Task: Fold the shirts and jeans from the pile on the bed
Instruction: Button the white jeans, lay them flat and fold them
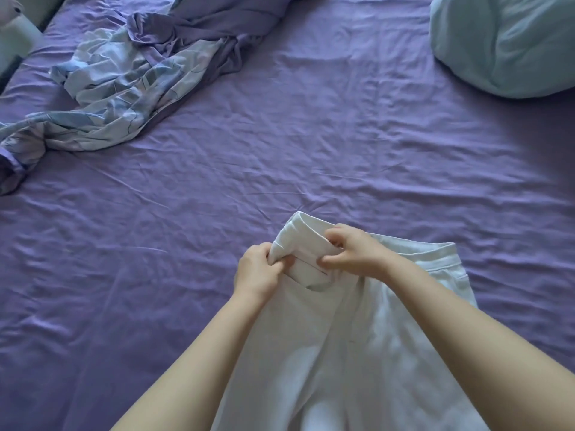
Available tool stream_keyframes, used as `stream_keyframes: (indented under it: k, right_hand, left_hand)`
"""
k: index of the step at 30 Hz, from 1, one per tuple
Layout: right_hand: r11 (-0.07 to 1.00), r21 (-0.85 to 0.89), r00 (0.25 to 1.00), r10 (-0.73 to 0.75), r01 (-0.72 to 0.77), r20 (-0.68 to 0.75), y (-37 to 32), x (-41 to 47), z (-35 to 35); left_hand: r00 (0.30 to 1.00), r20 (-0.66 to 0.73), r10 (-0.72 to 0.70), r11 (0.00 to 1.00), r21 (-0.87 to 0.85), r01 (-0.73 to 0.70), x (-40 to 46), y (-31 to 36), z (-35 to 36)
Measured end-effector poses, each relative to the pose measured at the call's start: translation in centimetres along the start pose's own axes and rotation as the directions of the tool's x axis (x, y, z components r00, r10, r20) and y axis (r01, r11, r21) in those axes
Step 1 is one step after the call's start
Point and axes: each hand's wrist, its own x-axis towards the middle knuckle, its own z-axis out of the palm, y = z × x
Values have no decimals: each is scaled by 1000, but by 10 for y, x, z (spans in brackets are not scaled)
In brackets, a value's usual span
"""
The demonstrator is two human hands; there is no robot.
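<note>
Garment: a pair of white jeans (357, 331) is being held at the near edge of the bed, in the lower middle of the view, with the waistband end pointing away from the person and the legs running down out of the frame.
Waistband: the left part of the waistband (306, 241) is being lifted and turned over into a thick fold, while the right part is lying flat on the sheet.
Left hand: the left hand (259, 272) is being closed around the left edge of the folded waistband, fingers curled tight into the cloth.
Right hand: the right hand (354, 253) is being pinched shut on the same fold from the right, thumb and fingers pressed against the fabric, just beside the left hand.
Forearms: both bare forearms are being stretched forward over the jeans, one along each side.
Bed: a wrinkled purple sheet (280, 144) is being used as the working surface.
Pile: a crumpled blue-and-white patterned cloth (118, 88) mixed with purple fabric is lying at the far left, well apart from the jeans.
Pillow: a pale blue pillow (504, 45) is resting at the far right corner.
</note>
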Motion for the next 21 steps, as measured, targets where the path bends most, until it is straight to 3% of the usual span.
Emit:
stream_keyframes:
  k: [4,7,12,17,21]
  right_hand:
    - [979,200,979,3,-45,202,-14,-15,-9]
    - [947,314,961,-31,-59,274,-21,-30,-4]
    - [963,244,940,24,-113,341,-29,-51,-1]
    - [984,175,929,-32,-36,369,-39,-60,-3]
    - [999,-46,980,10,-1,201,-40,-61,0]
  left_hand:
    - [999,-38,13,998,-68,-15,-13,5,0]
    - [998,-64,9,986,-163,-19,-26,13,0]
    - [999,-42,16,978,-207,-24,-39,19,2]
    - [997,-66,50,947,-314,-69,-44,26,-5]
    - [997,-76,32,956,-287,-53,-40,23,-2]
